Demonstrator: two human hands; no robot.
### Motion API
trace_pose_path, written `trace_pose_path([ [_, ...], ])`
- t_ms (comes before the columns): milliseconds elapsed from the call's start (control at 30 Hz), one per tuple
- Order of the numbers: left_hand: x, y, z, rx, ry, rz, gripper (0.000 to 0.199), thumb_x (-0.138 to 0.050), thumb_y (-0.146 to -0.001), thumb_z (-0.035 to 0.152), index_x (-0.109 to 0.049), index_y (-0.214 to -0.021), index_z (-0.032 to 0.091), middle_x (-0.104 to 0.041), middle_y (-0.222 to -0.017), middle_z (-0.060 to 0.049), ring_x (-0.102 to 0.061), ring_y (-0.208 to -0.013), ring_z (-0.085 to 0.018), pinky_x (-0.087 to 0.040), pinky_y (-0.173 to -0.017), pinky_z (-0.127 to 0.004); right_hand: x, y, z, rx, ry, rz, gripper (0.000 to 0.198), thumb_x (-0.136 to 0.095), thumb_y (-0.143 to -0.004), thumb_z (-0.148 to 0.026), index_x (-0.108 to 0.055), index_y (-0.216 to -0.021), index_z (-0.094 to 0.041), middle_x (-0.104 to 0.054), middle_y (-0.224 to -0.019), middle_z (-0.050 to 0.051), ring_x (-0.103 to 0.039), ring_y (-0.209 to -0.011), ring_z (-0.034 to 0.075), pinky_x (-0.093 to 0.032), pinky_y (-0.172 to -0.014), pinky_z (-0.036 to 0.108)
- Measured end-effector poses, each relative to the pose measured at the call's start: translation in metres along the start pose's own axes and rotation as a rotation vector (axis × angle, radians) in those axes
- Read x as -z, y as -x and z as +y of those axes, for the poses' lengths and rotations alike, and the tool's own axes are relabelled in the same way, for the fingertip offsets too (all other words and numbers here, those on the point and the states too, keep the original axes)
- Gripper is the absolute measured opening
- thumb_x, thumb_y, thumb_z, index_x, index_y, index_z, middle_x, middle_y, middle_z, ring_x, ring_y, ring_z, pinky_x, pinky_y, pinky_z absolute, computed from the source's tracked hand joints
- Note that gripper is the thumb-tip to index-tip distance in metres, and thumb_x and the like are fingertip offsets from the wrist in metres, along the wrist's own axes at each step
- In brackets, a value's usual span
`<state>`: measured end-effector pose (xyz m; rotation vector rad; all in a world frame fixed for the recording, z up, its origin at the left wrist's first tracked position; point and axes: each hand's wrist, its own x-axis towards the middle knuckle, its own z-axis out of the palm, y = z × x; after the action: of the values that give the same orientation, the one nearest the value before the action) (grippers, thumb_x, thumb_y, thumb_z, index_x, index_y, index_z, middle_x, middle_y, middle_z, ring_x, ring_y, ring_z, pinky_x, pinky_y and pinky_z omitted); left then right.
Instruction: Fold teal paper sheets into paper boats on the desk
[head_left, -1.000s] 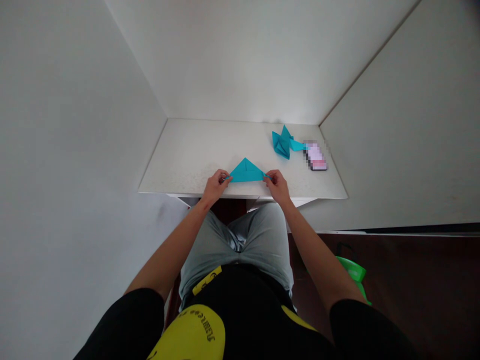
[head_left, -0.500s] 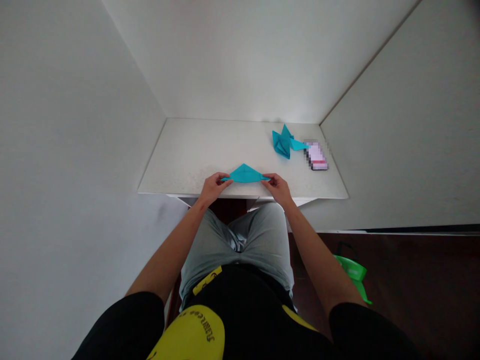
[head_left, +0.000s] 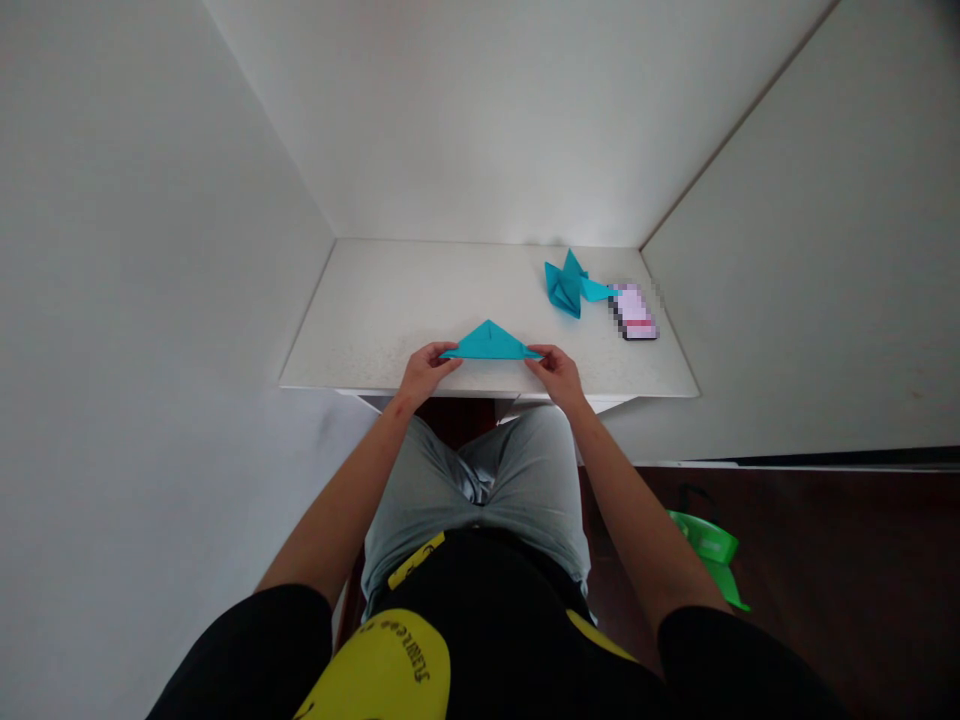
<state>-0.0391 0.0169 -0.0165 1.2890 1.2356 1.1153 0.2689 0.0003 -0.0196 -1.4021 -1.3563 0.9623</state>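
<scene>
A folded sheet of blue paper [head_left: 489,343] forms a wide, low triangle, its peak pointing away from me, over the front part of the white table [head_left: 405,290]. My left hand [head_left: 427,373] pinches its left corner between thumb and fingers. At the opposite corner, my right hand [head_left: 555,374] grips the paper the same way. Both corners are partly covered by fingertips. Further back on the right lies a folded blue paper figure [head_left: 566,284] with several points, touched by neither hand.
A phone [head_left: 634,312], blurred by pixelation, lies at the table's right, close to the paper figure's tip. White walls [head_left: 487,120] enclose the table at the back and sides. A green object, looking like a visor cap [head_left: 709,540], is on the dark floor at right.
The paper's lower edge has gone from slightly bowed to straight, and its peak sits a little higher in view. Both hands keep their hold on the corners.
</scene>
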Motion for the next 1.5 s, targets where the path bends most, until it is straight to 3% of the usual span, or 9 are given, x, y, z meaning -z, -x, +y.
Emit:
trace_pose_path([
  [333,-0.009,-0.003,0.008,-0.005,-0.068,0.104,0.03,-0.08,-0.083,0.042,-0.073,-0.102,0.019,-0.077,-0.091,-0.004,-0.072,-0.08,-0.017,-0.06,-0.08,-0.033,-0.004,0.0,-0.003,0.001,-0.004,-0.011,0.051,-0.078,-0.077,-0.063,-0.074,-0.11,-0.024,-0.058,-0.065,-0.005,-0.05,-0.06,0.016,-0.041,-0.059,0.03],
  [533,-0.009,0.001,0.009,-0.024,-0.1,0.114,0.038,-0.083,-0.08,0.053,-0.073,-0.098,0.021,-0.073,-0.08,-0.002,-0.064,-0.069,-0.016,-0.05,-0.063,-0.028,-0.015,0.001,-0.007,-0.019,0.108,0.055,0.04,-0.077,-0.078,-0.058,-0.074,-0.1,-0.025,-0.066,-0.073,-0.001,-0.054,-0.063,0.017,-0.044,-0.063,0.032],
  [767,-0.012,0.003,0.007,-0.038,-0.142,0.086,0.037,-0.08,-0.08,0.054,-0.073,-0.092,0.02,-0.072,-0.081,-0.002,-0.062,-0.072,-0.016,-0.05,-0.068,-0.03,-0.028,0.002,-0.018,0.047,0.097,0.147,0.041,-0.067,-0.093,-0.061,-0.078,-0.106,-0.024,-0.073,-0.081,0.004,-0.062,-0.073,0.022,-0.052,-0.072,0.037],
  [867,-0.014,0.005,0.008,-0.061,-0.129,0.075,0.036,-0.079,-0.082,0.049,-0.072,-0.102,0.021,-0.068,-0.079,0.001,-0.059,-0.067,-0.013,-0.048,-0.065,-0.028,-0.042,0.004,-0.033,0.205,0.137,0.135,0.039,-0.062,-0.101,-0.057,-0.078,-0.116,-0.025,-0.078,-0.111,0.009,-0.068,-0.092,0.025,-0.056,-0.09,0.042],
  [1000,-0.016,0.01,0.009,-0.095,-0.189,0.012,0.053,-0.08,-0.083,0.044,-0.065,-0.128,0.021,-0.065,-0.075,0.005,-0.058,-0.066,-0.013,-0.047,-0.066,-0.027,-0.063,0.005,-0.05,0.413,0.315,-0.045,0.033,-0.059,-0.107,-0.044,-0.076,-0.129,-0.027,-0.076,-0.128,0.01,-0.069,-0.116,0.028,-0.052,-0.106,0.046],
  [1200,-0.012,0.013,0.01,-0.064,-0.183,-0.035,0.097,-0.082,-0.08,0.039,-0.039,-0.164,0.018,-0.07,-0.081,0.005,-0.063,-0.071,-0.014,-0.05,-0.075,-0.028,-0.07,0.01,-0.043,0.504,0.557,-0.274,0.038,-0.06,-0.106,-0.026,-0.071,-0.141,-0.031,-0.072,-0.145,0.007,-0.064,-0.132,0.031,-0.049,-0.109,0.05],
  [1300,-0.006,0.012,0.012,-0.103,-0.248,-0.095,0.079,-0.076,-0.085,0.035,-0.051,-0.158,0.02,-0.067,-0.08,0.004,-0.059,-0.068,-0.014,-0.049,-0.072,-0.027,-0.06,0.009,-0.031,0.502,0.592,-0.304,0.038,-0.058,-0.104,-0.02,-0.074,-0.137,-0.031,-0.073,-0.144,0.006,-0.065,-0.13,0.031,-0.049,-0.108,0.051],
  [1400,-0.002,0.01,0.014,-0.217,-0.453,-0.143,0.046,-0.076,-0.084,0.031,-0.076,-0.129,0.021,-0.064,-0.087,0.0,-0.057,-0.068,-0.014,-0.05,-0.071,-0.029,-0.046,0.005,-0.02,0.509,0.542,-0.341,0.039,-0.055,-0.104,-0.017,-0.073,-0.136,-0.03,-0.074,-0.141,0.007,-0.067,-0.128,0.028,-0.05,-0.11,0.05],
  [1500,-0.002,0.01,0.014,-0.277,-0.585,-0.133,0.035,-0.077,-0.084,0.028,-0.082,-0.119,0.023,-0.065,-0.102,-0.005,-0.055,-0.067,-0.013,-0.052,-0.071,-0.031,-0.033,0.001,-0.015,0.533,0.474,-0.345,0.036,-0.054,-0.105,-0.022,-0.072,-0.136,-0.027,-0.074,-0.139,0.009,-0.066,-0.128,0.028,-0.051,-0.112,0.049],
])
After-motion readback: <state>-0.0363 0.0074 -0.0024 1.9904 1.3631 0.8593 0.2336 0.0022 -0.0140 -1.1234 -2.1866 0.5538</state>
